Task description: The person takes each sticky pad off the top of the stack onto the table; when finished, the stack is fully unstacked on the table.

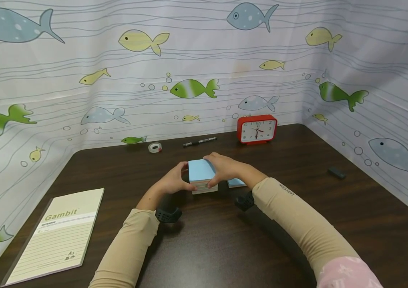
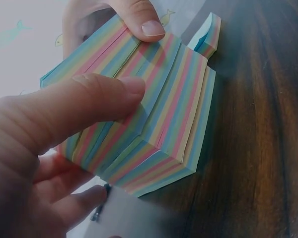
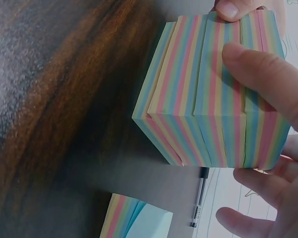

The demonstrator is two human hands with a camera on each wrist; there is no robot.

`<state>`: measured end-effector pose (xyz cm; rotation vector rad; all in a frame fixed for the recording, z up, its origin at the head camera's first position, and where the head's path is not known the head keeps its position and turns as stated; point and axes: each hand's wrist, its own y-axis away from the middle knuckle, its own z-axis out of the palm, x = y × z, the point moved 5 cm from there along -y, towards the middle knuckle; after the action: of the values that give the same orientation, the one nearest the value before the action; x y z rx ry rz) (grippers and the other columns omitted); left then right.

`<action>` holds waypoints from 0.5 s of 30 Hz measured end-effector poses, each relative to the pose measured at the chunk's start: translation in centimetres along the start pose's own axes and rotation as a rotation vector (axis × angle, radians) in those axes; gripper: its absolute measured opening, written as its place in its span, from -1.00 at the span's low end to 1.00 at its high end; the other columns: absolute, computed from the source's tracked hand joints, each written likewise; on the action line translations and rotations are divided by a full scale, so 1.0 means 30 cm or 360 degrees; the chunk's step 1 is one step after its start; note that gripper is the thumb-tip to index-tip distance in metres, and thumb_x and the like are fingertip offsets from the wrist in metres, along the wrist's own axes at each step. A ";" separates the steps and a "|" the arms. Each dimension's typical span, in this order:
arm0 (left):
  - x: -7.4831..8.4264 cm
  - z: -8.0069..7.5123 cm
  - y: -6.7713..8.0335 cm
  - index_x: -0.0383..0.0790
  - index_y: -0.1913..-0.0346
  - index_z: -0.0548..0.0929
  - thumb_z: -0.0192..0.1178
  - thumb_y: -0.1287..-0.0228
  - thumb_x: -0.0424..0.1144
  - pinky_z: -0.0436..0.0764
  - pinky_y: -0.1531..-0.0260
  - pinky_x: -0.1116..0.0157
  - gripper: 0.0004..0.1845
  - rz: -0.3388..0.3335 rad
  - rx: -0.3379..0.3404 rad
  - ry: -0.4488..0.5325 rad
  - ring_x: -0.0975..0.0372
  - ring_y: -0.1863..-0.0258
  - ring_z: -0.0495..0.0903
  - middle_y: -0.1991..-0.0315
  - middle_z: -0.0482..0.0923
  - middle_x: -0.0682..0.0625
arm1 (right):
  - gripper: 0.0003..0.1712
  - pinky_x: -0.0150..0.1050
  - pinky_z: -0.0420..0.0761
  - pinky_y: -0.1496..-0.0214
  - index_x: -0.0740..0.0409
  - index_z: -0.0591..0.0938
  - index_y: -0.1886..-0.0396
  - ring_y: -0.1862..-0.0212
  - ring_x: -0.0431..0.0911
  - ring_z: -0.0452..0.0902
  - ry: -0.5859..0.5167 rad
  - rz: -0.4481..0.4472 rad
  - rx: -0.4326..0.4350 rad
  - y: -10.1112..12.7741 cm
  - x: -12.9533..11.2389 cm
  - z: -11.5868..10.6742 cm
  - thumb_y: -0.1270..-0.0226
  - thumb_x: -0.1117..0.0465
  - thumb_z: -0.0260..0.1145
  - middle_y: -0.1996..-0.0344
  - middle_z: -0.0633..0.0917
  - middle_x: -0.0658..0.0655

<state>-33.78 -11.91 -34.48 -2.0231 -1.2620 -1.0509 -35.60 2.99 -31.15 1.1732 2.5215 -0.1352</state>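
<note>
Both hands hold a thick square stack of sticky note pads (image 1: 201, 171), light blue on top, near the middle of the table. My left hand (image 1: 172, 181) grips its left side, with the thumb on the near face. From the right, my right hand (image 1: 224, 166) grips it with its thumb on the near face too. The striped pink, yellow, green and blue edges of the stack (image 3: 213, 94) show in both wrist views, the layers slightly uneven. Whether its underside touches the table cannot be told. A thinner blue-topped pad (image 3: 150, 222) lies apart, right of the stack.
On the dark wood table (image 1: 204, 248), a Gambit notebook (image 1: 59, 230) lies at left. Behind the stack are a tape roll (image 1: 151, 150), a pen (image 1: 200, 142) and a red clock (image 1: 258, 130). A small black object (image 1: 336, 173) lies at right. A fish-patterned curtain (image 1: 196, 56) surrounds the back and sides.
</note>
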 end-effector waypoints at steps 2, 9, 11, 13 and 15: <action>0.001 0.000 0.001 -0.43 -0.20 0.06 0.39 0.18 -0.30 0.18 -0.09 0.05 -0.10 -0.0001 0.0000 0.0001 -0.05 -0.20 0.10 -0.16 0.15 -0.26 | 0.07 -0.18 0.37 0.00 0.22 0.15 -0.27 0.03 -0.06 0.30 0.0005 -0.0007 -0.0002 0.002 -0.001 -0.002 0.23 -0.05 0.47 -0.06 0.32 0.15; -0.014 0.003 -0.003 -0.41 -0.19 0.07 0.40 0.20 -0.31 0.20 -0.09 0.06 -0.10 -0.0001 -0.0003 0.0014 -0.03 -0.21 0.11 -0.17 0.14 -0.25 | 0.09 -0.15 0.36 0.00 0.25 0.22 -0.23 0.04 -0.03 0.30 -0.0004 -0.0078 0.0044 0.016 0.004 -0.017 0.29 -0.17 0.44 -0.03 0.35 0.15; -0.012 0.001 -0.001 -0.41 -0.19 0.08 0.40 0.21 -0.31 0.21 -0.09 0.07 -0.10 -0.0001 0.0010 0.0005 -0.03 -0.21 0.11 -0.17 0.15 -0.24 | 0.08 -0.14 0.35 -0.02 0.24 0.23 -0.23 0.04 -0.02 0.30 -0.0006 -0.0073 0.0058 0.019 0.008 -0.022 0.29 -0.15 0.46 -0.03 0.35 0.16; -0.008 -0.001 0.001 -0.40 -0.18 0.09 0.41 0.22 -0.31 0.21 -0.09 0.07 -0.11 0.0000 0.0019 -0.0002 -0.04 -0.20 0.12 -0.16 0.16 -0.24 | 0.05 -0.13 0.33 -0.05 0.23 0.22 -0.23 0.02 -0.03 0.29 -0.0013 -0.0048 0.0062 0.024 0.009 -0.027 0.26 -0.09 0.47 -0.04 0.35 0.15; -0.005 -0.004 0.003 -0.40 -0.17 0.10 0.41 0.22 -0.31 0.20 -0.09 0.07 -0.12 -0.0002 0.0028 -0.0008 -0.04 -0.20 0.12 -0.15 0.16 -0.24 | 0.02 -0.13 0.33 -0.05 0.22 0.22 -0.23 0.02 -0.03 0.29 0.0001 -0.0047 0.0073 0.027 0.010 -0.031 0.24 -0.06 0.46 -0.05 0.35 0.15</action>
<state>-33.78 -12.10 -34.55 -2.0136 -1.2706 -1.0324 -35.41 3.96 -30.36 1.1538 2.5496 -0.2015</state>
